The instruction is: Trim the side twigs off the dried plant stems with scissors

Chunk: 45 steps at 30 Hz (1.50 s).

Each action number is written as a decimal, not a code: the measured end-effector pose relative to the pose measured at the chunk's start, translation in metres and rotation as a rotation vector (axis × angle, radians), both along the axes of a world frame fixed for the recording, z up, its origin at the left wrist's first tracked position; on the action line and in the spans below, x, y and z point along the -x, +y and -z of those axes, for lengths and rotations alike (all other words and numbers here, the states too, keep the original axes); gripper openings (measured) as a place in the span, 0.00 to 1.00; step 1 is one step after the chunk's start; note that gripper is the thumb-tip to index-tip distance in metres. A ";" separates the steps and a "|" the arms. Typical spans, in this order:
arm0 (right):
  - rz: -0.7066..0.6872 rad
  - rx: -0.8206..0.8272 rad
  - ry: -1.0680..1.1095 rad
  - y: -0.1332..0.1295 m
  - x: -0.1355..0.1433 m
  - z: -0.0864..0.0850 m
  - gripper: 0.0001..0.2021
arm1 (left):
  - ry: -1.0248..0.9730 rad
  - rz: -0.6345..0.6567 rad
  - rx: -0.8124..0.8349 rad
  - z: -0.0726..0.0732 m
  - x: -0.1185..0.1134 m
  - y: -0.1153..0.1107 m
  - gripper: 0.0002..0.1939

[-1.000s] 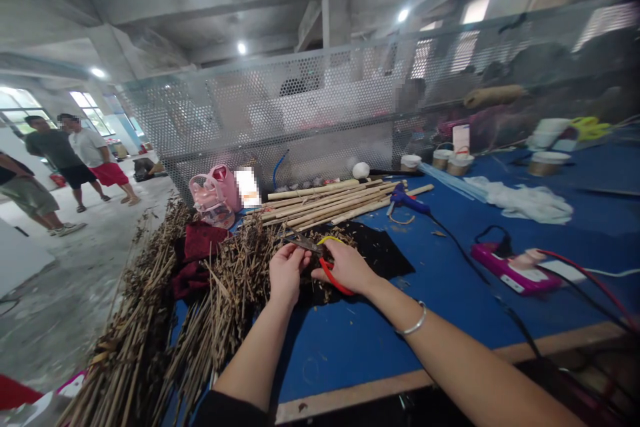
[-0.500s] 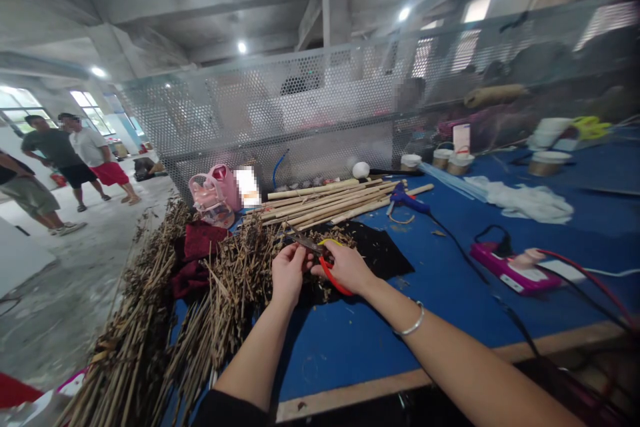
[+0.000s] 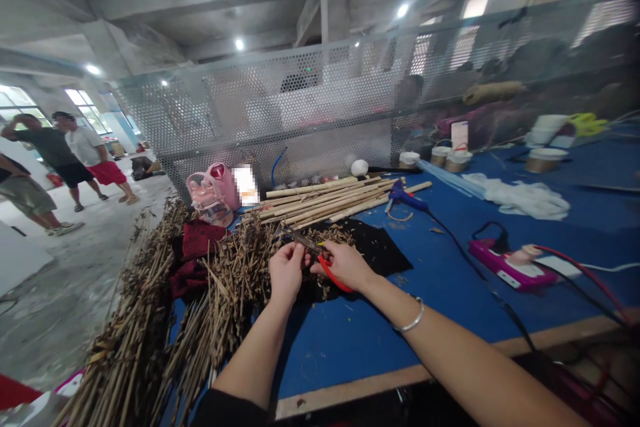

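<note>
My right hand (image 3: 350,267) is closed around a pair of scissors (image 3: 331,273) with red and yellow handles. Their dark metal blades (image 3: 305,241) point away to the left, over my left fingertips. With thumb and fingers pinched together, my left hand (image 3: 286,272) sits just below the blades; whatever it pinches is too small to make out. Dried brown plant bits (image 3: 340,235) lie on a black cloth (image 3: 383,250) beyond and beneath the hands. A bundle of dried stalks (image 3: 230,280) spreads out beside my left hand.
Pale wooden sticks (image 3: 320,200) lie behind the hands, with a blue glue gun (image 3: 407,199) at their right. A purple power strip (image 3: 510,267) with cords is on the blue table (image 3: 350,340). A pink bottle (image 3: 220,187) stands back left. People (image 3: 65,153) stand beyond.
The scissors' handles have been squeezed closer together, and less of the yellow one shows. Both hands stay nearly in place. The view has shifted slightly; a person at the left has raised an arm.
</note>
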State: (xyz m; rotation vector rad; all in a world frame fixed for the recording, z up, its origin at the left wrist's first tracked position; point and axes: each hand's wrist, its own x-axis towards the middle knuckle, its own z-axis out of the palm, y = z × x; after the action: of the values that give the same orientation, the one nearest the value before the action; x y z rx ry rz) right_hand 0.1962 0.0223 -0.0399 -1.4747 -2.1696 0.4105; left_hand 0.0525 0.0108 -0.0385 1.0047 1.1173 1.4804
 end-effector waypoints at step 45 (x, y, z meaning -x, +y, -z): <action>0.021 -0.073 0.236 0.024 -0.026 0.012 0.16 | 1.422 -0.248 -0.058 -0.005 0.048 0.007 0.15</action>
State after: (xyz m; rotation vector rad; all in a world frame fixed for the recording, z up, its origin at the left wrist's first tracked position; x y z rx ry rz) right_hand 0.2226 0.0460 -0.0516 -1.3367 -1.9613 0.4680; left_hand 0.0045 0.0182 -0.0332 2.1150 2.2058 0.8115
